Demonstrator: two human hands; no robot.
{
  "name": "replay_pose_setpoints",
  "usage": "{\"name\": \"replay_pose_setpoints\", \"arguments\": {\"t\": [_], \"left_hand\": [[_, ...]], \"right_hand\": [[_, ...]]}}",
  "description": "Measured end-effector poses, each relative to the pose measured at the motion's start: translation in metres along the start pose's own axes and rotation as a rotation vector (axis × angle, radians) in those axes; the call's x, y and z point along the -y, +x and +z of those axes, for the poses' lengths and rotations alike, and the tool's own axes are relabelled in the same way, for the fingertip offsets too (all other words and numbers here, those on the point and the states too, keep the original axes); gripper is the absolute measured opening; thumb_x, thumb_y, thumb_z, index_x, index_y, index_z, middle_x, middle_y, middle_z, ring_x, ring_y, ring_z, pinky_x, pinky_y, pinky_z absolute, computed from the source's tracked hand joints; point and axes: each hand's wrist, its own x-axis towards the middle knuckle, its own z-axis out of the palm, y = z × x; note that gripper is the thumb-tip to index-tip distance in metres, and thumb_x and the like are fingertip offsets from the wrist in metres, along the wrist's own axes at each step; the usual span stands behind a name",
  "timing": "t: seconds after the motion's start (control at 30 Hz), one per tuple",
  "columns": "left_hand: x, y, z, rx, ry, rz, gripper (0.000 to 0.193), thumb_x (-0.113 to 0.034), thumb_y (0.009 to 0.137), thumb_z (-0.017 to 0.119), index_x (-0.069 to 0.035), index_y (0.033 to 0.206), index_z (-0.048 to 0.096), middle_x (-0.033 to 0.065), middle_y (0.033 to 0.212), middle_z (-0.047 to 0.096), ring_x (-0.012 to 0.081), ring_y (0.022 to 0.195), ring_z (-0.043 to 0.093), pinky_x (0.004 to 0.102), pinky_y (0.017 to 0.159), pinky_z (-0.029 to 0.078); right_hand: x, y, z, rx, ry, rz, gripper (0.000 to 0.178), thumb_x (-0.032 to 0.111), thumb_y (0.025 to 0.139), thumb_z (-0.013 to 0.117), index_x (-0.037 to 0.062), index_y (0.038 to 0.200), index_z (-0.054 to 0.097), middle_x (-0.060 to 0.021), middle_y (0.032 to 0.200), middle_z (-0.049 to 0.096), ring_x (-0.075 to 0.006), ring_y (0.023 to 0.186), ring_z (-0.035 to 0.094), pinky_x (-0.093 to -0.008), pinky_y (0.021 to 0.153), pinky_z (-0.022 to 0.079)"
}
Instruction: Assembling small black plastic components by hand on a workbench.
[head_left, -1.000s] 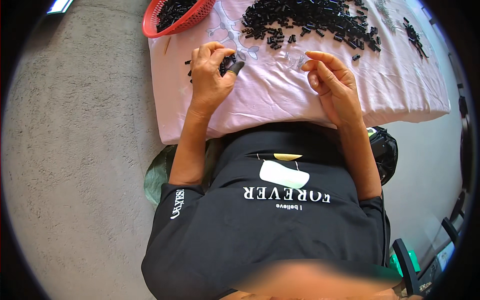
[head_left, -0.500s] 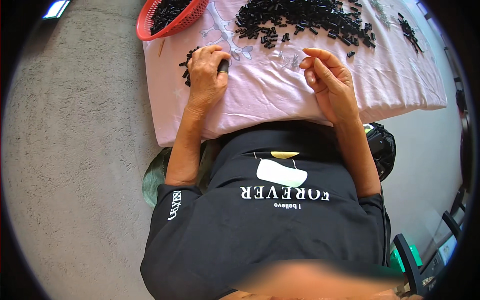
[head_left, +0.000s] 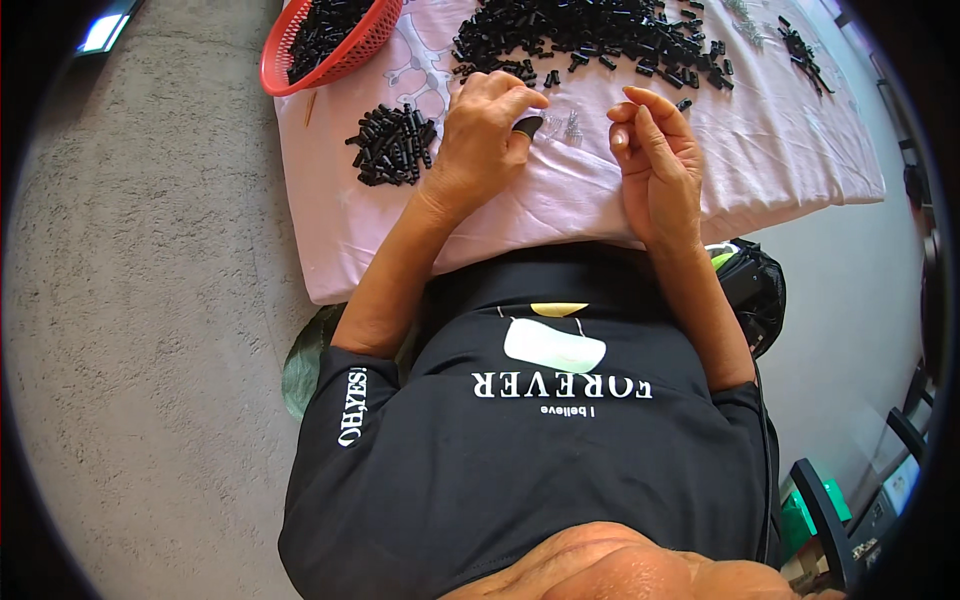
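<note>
My left hand point(head_left: 483, 138) is over the pink cloth, just right of a small heap of short black tubular pieces point(head_left: 390, 146). Its thumb wears a black cover point(head_left: 528, 127), and the thumb and forefinger are apart with nothing visible between them. Some thin silvery pieces, perhaps springs or pins point(head_left: 572, 128), lie between my hands. My right hand point(head_left: 660, 160) is raised at the cloth's near side, thumb and fingers pinched together. Whatever they hold, if anything, is too small to make out. One loose black piece point(head_left: 684, 104) shows beside its forefinger.
A red basket point(head_left: 345, 70) of black pieces stands at the far left. Beyond my hands spreads a large black pile point(head_left: 590, 35). More thin pieces point(head_left: 746, 22) and dark slender parts point(head_left: 803, 58) lie far right. A small stick point(head_left: 310, 107) is below the basket.
My left hand has moved right, off the small heap of black pieces, which now shows fully. The right hand keeps nearly the same pinched pose. The whole view has shifted slightly.
</note>
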Motion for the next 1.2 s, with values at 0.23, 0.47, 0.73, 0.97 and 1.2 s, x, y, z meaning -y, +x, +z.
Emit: {"name": "replay_pose_setpoints", "arguments": {"t": [0.23, 0.47, 0.73, 0.97, 1.2], "left_hand": [[0.002, 0.002, 0.006, 0.062, 0.073, -0.013, 0.03, 0.005, 0.068, 0.062, -0.005, 0.096, 0.068, 0.0086, 0.095, 0.064, 0.0294, 0.095, 0.059, 0.0397, 0.088, 0.045], [0.008, -0.003, 0.007, 0.02, 0.103, -0.05, 0.025, 0.005, 0.073, 0.062, -0.006, 0.094, 0.068, 0.0086, 0.091, 0.065, 0.0283, 0.089, 0.061, 0.0386, 0.082, 0.047], [-0.014, -0.002, -0.007, 0.022, -0.429, -0.317, 0.019, 0.005, 0.082, 0.062, -0.001, 0.098, 0.07, 0.0059, 0.09, 0.067, 0.015, 0.088, 0.063, 0.0264, 0.085, 0.048], [-0.026, -0.006, -0.004, 0.058, -0.598, -0.398, 0.012, -0.001, 0.09, 0.063, 0.002, 0.1, 0.068, 0.003, 0.091, 0.068, 0.0089, 0.089, 0.061, 0.0236, 0.084, 0.048], [-0.034, -0.004, -0.004, 0.038, -0.582, -0.417, 0.01, -0.001, 0.086, 0.066, 0.002, 0.095, 0.069, 0.0073, 0.087, 0.067, 0.0135, 0.083, 0.063, 0.0273, 0.078, 0.05]], "right_hand": [[0.001, 0.0, 0.0, 0.011, -0.045, 0.042, 0.022, 0.008, 0.101, 0.053, -0.0012, 0.119, 0.06, -0.0104, 0.1, 0.068, -0.0099, 0.079, 0.062, -0.0207, 0.071, 0.05], [-0.003, -0.001, 0.007, -0.022, -0.252, 0.021, 0.02, 0.007, 0.099, 0.055, -0.0017, 0.116, 0.061, -0.009, 0.099, 0.069, -0.0094, 0.079, 0.063, -0.0201, 0.072, 0.049], [-0.01, -0.004, 0.015, 0.023, -0.602, -0.012, 0.014, -0.001, 0.094, 0.061, -0.0018, 0.107, 0.064, -0.0056, 0.095, 0.068, -0.0075, 0.082, 0.065, -0.0204, 0.074, 0.052], [-0.019, -0.006, 0.016, 0.006, -0.684, -0.056, 0.013, -0.003, 0.088, 0.067, -0.0025, 0.101, 0.065, -0.0044, 0.089, 0.068, -0.0079, 0.083, 0.067, -0.0216, 0.075, 0.055], [-0.014, -0.005, 0.019, 0.01, -0.713, -0.021, 0.005, -0.002, 0.089, 0.066, -0.0032, 0.093, 0.063, -0.005, 0.082, 0.068, -0.0089, 0.079, 0.068, -0.0219, 0.072, 0.055]]}}
